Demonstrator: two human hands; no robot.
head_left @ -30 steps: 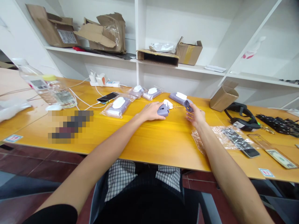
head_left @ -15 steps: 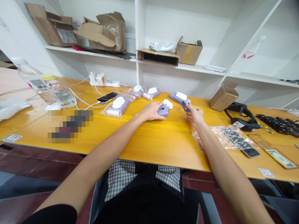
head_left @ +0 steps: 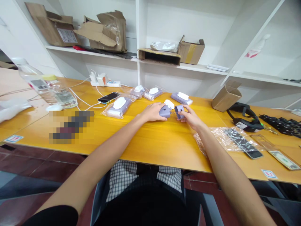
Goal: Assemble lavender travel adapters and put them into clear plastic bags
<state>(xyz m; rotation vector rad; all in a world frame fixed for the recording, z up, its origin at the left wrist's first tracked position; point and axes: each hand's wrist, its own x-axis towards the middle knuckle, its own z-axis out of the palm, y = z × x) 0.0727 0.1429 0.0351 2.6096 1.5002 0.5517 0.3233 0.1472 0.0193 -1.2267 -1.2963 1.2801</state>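
Observation:
My left hand (head_left: 152, 112) is closed around a purple plastic housing (head_left: 165, 111) with a dark slot in its face, just above the wooden tabletop. A white rounded piece (head_left: 168, 104) shows at its far side. In my right hand (head_left: 191, 117) is a purple end cap (head_left: 179, 112), its hollow side facing left toward the housing. A thin coil spring (head_left: 173, 112) spans the small gap between the two parts. Behind them lies a similar purple unit (head_left: 182, 99) with a white oval top. My right fingertips are partly hidden by the cap.
Similar purple units in clear wrap (head_left: 120, 106) lie at the back left, near a phone (head_left: 108, 98) and a power strip (head_left: 113, 84). Bottles (head_left: 61, 92) stand at far left. On the right are a bubble-wrapped item (head_left: 237, 139), a black headset (head_left: 245, 122) and a small carton (head_left: 226, 96).
My right hand has moved left with the end cap, turning its hollow side toward the housing. The spring between them is shorter. My left hand has stayed almost still.

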